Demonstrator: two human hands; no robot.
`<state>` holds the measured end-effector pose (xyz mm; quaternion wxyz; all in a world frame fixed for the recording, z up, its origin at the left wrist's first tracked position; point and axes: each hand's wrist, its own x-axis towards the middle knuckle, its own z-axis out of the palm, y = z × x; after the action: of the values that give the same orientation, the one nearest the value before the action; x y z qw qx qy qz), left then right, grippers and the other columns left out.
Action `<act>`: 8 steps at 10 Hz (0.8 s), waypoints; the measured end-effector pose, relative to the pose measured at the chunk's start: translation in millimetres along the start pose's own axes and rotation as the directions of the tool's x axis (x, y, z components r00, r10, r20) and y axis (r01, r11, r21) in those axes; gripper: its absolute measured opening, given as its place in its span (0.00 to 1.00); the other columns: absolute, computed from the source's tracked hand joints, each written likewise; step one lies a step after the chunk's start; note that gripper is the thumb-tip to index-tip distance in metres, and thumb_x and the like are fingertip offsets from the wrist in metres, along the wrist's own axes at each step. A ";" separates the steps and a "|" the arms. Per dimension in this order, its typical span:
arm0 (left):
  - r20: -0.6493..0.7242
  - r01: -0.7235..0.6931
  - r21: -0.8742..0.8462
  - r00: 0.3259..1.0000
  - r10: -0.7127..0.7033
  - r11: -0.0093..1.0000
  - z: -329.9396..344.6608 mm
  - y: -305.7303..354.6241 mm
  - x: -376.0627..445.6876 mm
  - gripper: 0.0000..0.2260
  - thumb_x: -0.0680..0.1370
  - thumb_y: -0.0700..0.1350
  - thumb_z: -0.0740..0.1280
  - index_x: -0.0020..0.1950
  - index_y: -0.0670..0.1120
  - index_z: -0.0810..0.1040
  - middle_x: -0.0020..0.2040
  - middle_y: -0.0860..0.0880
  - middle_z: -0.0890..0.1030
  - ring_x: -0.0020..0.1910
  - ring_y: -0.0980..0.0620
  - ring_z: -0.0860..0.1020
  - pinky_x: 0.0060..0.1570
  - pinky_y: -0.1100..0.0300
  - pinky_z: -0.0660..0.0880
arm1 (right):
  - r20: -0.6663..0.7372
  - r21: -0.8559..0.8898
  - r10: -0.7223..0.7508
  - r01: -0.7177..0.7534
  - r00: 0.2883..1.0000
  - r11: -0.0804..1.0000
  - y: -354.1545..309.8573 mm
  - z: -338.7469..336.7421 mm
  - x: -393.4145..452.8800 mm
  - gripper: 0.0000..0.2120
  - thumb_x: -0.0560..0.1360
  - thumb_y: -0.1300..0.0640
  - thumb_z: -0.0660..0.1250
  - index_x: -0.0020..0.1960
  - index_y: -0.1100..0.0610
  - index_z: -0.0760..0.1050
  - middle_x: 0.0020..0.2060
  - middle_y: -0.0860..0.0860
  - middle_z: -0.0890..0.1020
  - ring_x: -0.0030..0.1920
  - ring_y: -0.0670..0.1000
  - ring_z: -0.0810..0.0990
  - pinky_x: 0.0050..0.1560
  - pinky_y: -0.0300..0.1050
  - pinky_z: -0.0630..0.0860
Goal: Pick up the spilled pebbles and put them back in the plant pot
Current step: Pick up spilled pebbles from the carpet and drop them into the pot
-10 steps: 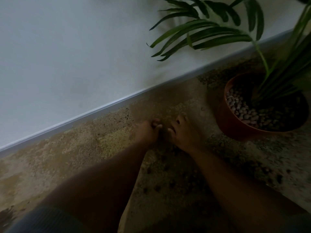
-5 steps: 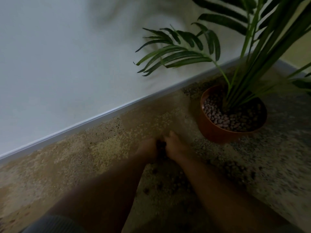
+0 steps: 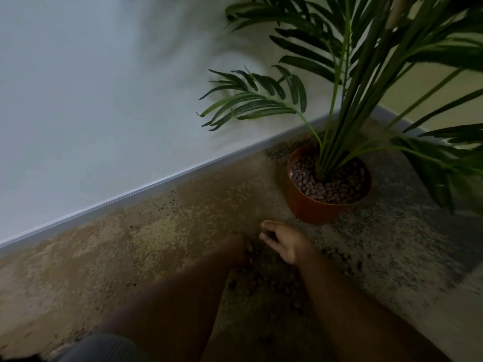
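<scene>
Right hand fingers curled, thumb near fingertips; pinching pebble or not, cannot tell. Left hand down on floor, fingers hidden, dim. Spilled pebbles scattered beside and behind both hands. Plant pot near right, already holding many pebbles. Most spill seemingly left. Versus earlier frame: hands parted, right one lifted.

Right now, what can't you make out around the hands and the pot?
- Left hand, head view: dark and foreshortened; grip unreadable.
- Right hand: palm faces away, so any held pebbles are hidden.
- Spilled pebbles: dim, blurred, uncountable.
- Pot: stems and fronds cover part of its filling.
</scene>
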<state>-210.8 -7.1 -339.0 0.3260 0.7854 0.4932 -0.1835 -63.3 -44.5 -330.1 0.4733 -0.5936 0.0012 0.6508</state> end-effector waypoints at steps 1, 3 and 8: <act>-0.036 0.053 -0.038 0.998 -0.054 0.998 1.6 7.2 -6.8 0.15 0.76 0.46 0.66 0.62 0.45 0.76 0.61 0.44 0.77 0.58 0.47 0.76 0.56 0.56 0.75 | 0.047 0.160 0.045 -0.052 0.998 0.986 -0.2 -11.9 -8.3 0.07 0.78 0.64 0.66 0.55 0.64 0.77 0.48 0.56 0.75 0.49 0.53 0.78 0.31 0.38 0.80; 0.004 0.076 -0.156 0.997 -0.076 0.985 2.7 14.9 -20.6 0.15 0.79 0.44 0.62 0.66 0.44 0.75 0.64 0.43 0.76 0.63 0.46 0.75 0.61 0.56 0.72 | 0.109 0.184 0.052 -0.071 0.993 0.980 1.0 -17.4 -26.7 0.07 0.76 0.64 0.59 0.45 0.63 0.75 0.39 0.56 0.77 0.38 0.52 0.76 0.28 0.39 0.74; -0.021 0.044 -0.975 0.957 -0.289 0.217 -33.6 58.4 -26.9 0.14 0.81 0.39 0.55 0.37 0.44 0.73 0.33 0.47 0.74 0.29 0.53 0.72 0.31 0.60 0.69 | -0.060 0.227 -0.035 0.048 0.998 0.973 -22.8 -13.4 -54.4 0.12 0.82 0.60 0.57 0.43 0.65 0.73 0.49 0.59 0.78 0.55 0.56 0.81 0.38 0.45 0.77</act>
<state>-171.8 -19.0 -279.0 0.6678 0.3719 0.6115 0.2047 -47.2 -73.0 -279.2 0.5515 -0.5533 0.0769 0.6195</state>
